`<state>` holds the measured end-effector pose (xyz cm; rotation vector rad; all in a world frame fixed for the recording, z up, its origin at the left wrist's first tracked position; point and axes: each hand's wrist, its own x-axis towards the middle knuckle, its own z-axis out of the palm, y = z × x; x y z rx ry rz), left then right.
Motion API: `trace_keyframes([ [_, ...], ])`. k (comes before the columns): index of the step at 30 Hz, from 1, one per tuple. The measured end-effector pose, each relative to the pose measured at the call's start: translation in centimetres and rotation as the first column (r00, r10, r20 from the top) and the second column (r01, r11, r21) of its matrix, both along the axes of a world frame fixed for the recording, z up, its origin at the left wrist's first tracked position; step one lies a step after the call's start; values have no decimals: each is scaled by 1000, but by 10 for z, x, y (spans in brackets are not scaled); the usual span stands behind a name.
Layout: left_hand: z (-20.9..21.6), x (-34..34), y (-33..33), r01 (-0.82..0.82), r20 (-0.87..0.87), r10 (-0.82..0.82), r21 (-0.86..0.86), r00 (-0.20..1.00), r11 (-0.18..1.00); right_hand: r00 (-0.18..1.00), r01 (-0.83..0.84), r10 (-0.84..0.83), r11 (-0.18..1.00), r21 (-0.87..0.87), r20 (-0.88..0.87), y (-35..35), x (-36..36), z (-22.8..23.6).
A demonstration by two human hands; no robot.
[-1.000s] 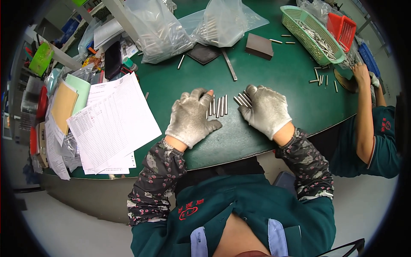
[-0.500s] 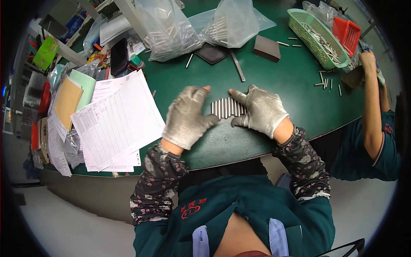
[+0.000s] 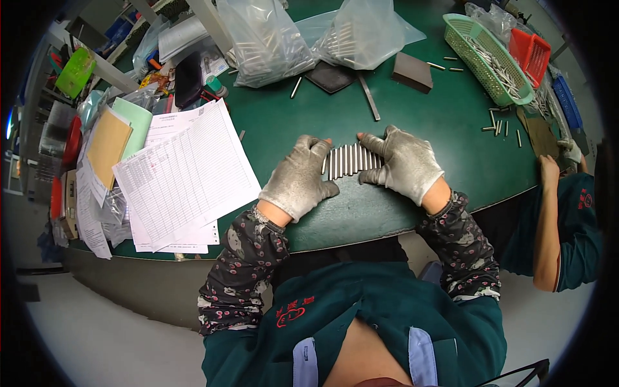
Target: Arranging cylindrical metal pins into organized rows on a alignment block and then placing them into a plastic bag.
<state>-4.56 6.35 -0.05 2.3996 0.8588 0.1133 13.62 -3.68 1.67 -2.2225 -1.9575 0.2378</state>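
Note:
A row of short silver metal pins [image 3: 348, 161] lies side by side on the green table, between my two gloved hands. My left hand [image 3: 296, 177], in a grey-white glove with a bare fingertip showing, is at the row's left end. Its forefinger and thumb are spread apart, beside the end pin, which leans slightly. My right hand [image 3: 407, 164], gloved alike, spans the right part of the row, forefinger at the far ends of the pins and thumb at the near ends. The pins under that palm are hidden.
Lined papers [image 3: 187, 177] cover the left side. Two clear bags of pins [image 3: 267, 48] stand at the back, near a dark block [image 3: 412, 72] and a flat metal strip [image 3: 369, 97]. At right are a green basket [image 3: 480, 58], loose pins [image 3: 506, 128] and a co-worker's arm [image 3: 548, 219].
My left hand has moved right, up to the row's left end. My right hand stays at the row. The co-worker's hands have come down toward the table edge. The whole view has shifted slightly.

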Motion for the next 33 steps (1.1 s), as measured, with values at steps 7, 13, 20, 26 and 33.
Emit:
trace_keyframes([
  [7, 6, -3, 2, -51, -34, 56, 119, 998, 992, 1000, 4, -4, 999, 32, -19, -1, 2, -3],
  [13, 3, -4, 7, -52, -17, 54, 103, 998, 993, 1000, -3, 4, 999, 32, -22, -2, 3, -2],
  [20, -4, -10, 13, -7, 76, 3, 49, 997, 999, 989, -108, 101, 991, 74, 104, 14, -21, 11],
  [26, -11, -15, 16, -10, 161, 9, 6, 987, 1000, 987, -100, 91, 993, 67, 130, 20, -31, 1],
  [33, -19, -17, 15, -71, 208, 62, 36, 976, 997, 942, -26, 109, 967, 254, -318, 11, -27, -9],
])
